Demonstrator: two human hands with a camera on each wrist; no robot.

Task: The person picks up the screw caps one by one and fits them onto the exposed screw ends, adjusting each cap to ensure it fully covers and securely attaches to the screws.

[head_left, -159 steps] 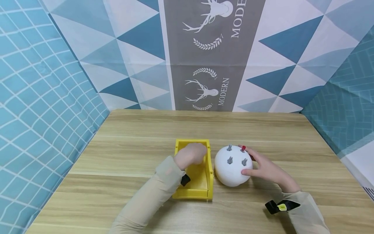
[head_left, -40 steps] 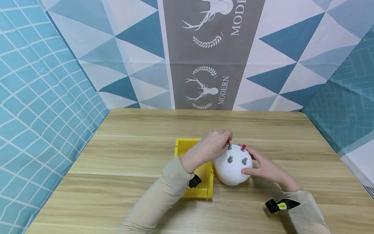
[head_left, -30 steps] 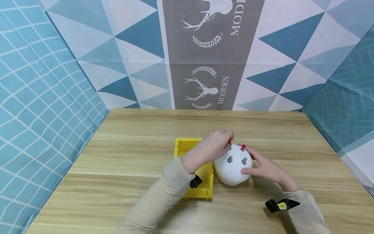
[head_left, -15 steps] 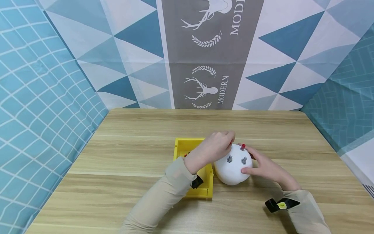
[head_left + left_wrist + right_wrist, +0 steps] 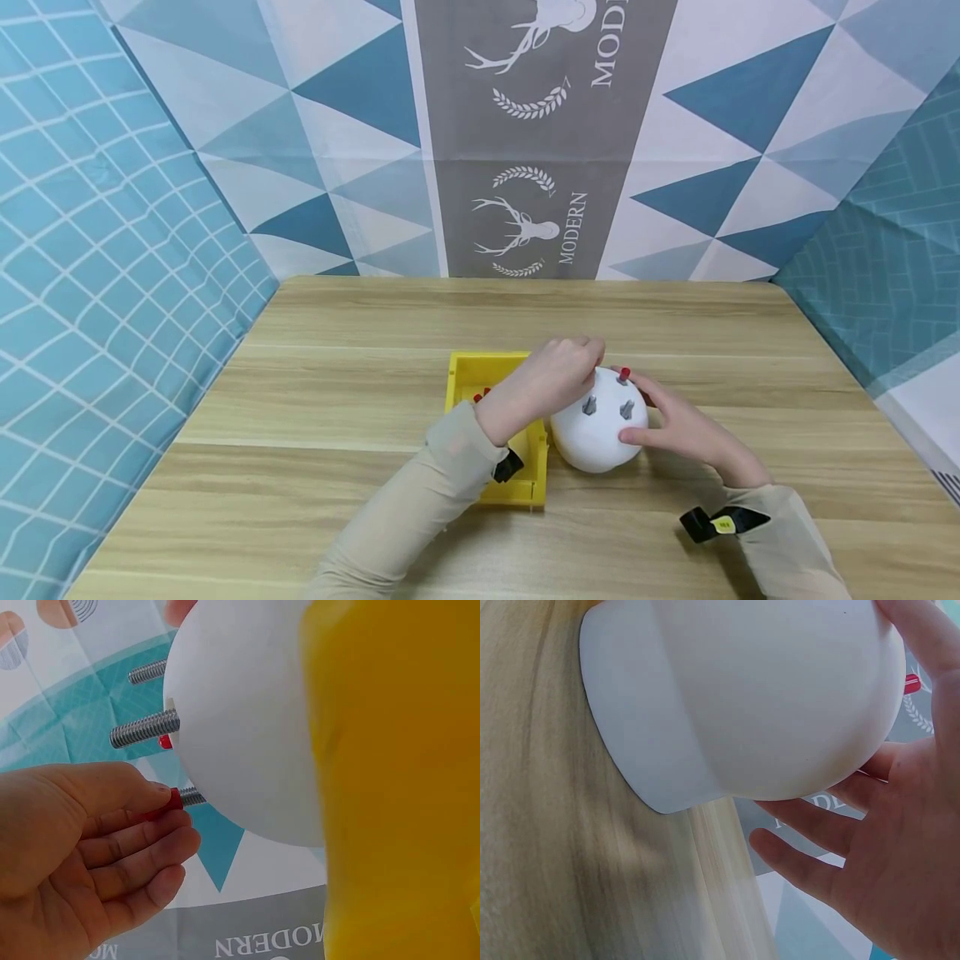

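Observation:
A white dome-shaped body stands on the table, threaded metal studs sticking out of its top. My left hand reaches over its far left side. Between thumb and fingers it pinches a red cap at the end of one stud; some bare thread shows between cap and dome. My right hand holds the dome's right side, thumb in front and fingers behind. Another red cap sits on the far right stud. The two nearer studs, one of them the front left stud, are bare.
A yellow open box stands left of the dome, under my left forearm. Several small red pieces show inside it. The wooden table ends at a patterned cloth backdrop.
My left hand came out of the yellow box over to the dome with a red cap and brought it to the far left stud. Since then it shifted slightly right. The right hand stayed put.

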